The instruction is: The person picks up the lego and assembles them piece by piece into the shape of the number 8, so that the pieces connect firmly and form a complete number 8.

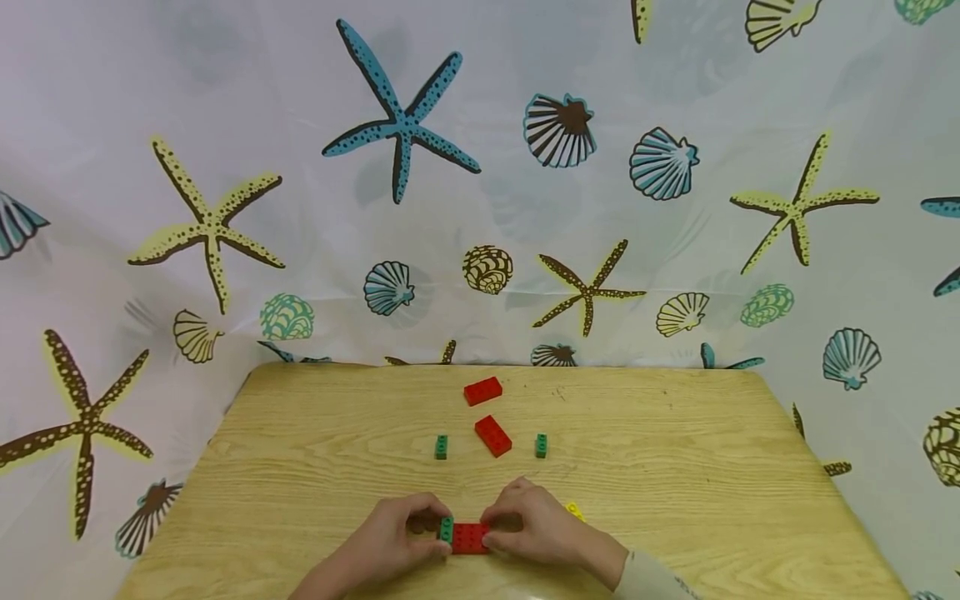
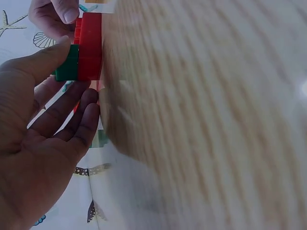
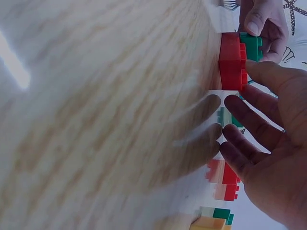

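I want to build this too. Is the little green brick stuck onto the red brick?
Touching. In the left wrist view the small green brick sits flush against the red brick, no gap, with the left hand's thumb on it.

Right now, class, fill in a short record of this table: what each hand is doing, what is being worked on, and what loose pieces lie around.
Surface: wooden table
Left hand: thumb pressing a small green brick
Right hand: holding the red brick
Join: green brick sits on the red brick's left end
Loose red bricks: two, far and near
Loose green bricks: two, left and right
Yellow piece: partly hidden behind the right hand
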Available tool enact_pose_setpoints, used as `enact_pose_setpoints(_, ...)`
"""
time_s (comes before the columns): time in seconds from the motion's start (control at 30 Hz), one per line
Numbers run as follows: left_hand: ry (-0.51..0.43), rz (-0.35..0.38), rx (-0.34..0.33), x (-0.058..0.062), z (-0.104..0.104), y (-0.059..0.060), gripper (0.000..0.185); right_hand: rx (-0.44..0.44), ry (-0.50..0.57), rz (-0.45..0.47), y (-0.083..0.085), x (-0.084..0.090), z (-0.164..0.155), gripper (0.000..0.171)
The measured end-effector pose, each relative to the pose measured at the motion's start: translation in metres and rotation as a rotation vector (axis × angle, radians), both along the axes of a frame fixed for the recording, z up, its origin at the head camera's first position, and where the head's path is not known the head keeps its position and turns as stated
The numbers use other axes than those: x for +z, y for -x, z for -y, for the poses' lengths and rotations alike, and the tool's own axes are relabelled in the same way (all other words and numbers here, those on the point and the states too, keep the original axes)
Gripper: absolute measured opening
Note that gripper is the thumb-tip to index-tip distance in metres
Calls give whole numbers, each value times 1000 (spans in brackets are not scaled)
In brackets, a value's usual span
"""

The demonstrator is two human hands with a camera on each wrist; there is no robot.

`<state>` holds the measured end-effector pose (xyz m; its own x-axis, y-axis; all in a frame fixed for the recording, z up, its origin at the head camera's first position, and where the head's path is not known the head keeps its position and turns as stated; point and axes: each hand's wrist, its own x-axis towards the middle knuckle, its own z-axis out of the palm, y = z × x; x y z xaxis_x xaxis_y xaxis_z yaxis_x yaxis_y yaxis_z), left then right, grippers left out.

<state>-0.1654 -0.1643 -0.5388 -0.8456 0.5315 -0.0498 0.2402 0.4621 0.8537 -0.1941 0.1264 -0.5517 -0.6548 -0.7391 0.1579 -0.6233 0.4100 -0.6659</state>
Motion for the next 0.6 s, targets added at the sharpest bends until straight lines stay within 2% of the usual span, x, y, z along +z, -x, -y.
enact_pose_setpoints(0.27,-38,17,-5,-3,1,0,31,-104,-28,25,-5,23,-9,26)
enact_pose_setpoints(0.6,-44,27,-5,-3,1,0,31,-205,6,-29,-3,30,-47,29)
